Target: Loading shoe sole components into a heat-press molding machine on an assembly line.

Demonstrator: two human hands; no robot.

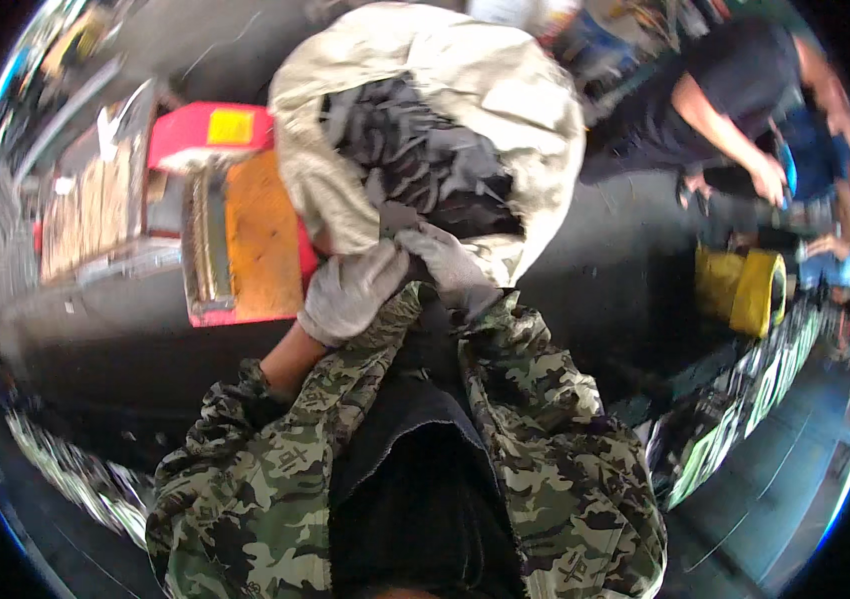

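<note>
A large beige cloth sack stands open before me, filled with dark grey strip-like pieces. Both my hands wear pale work gloves and meet at the sack's near rim. My left hand has its fingers curled around a small dark grey piece. Close against it, my right hand pinches the same piece from the other side. The piece's exact shape is hard to make out, since the gloves cover its lower part.
Left of the sack lies a red box with a yellow label, near an orange-brown block. Farther left are wooden slats. At right stands a yellow container; beyond it a person in dark clothes bends over.
</note>
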